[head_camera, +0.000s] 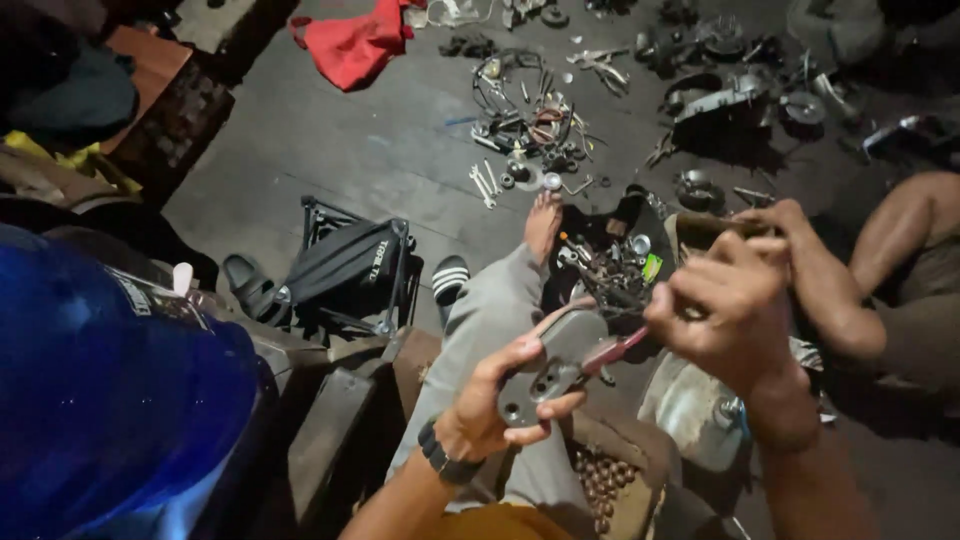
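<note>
My left hand (495, 400) is curled around a grey metal engine cover (552, 365), thumb across its near face, fingers behind, gripping it low centre of frame above my lap. The cover's long axis runs from about 7 o'clock, where a round bore sits at the bottom end, up to about 1 o'clock.

My right hand (725, 300) is at 2 o'clock from the left one, close but not touching it, fingers pressed together in a pinch on the end of a red-handled tool (612, 350). The tool's shaft lies nearly level, tip pointing toward 8 o'clock, and meets the cover at its upper right edge. I cannot tell whether the tip is seated in a screw or only resting on the metal. So the cover lies at 8 o'clock from my right hand, and the tool axis crosses the cover's long axis at a slant.

My grey trouser leg (500, 300) runs up toward 12 o'clock, ending in a bare foot (543, 222) on the floor (340, 140).

Another person's arm (830, 290) comes in from 3 o'clock, just behind my right hand; keep it separate from mine.

A dark tray of small parts (610, 265) sits at 12 o'clock from the cover. Loose wrenches and parts (530, 130) are scattered farther up. A black folding stool (350, 270) is at 9 o'clock, a red cloth (360, 45) at 11 o'clock, and a blue helmet (110, 400) fills the lower left.
</note>
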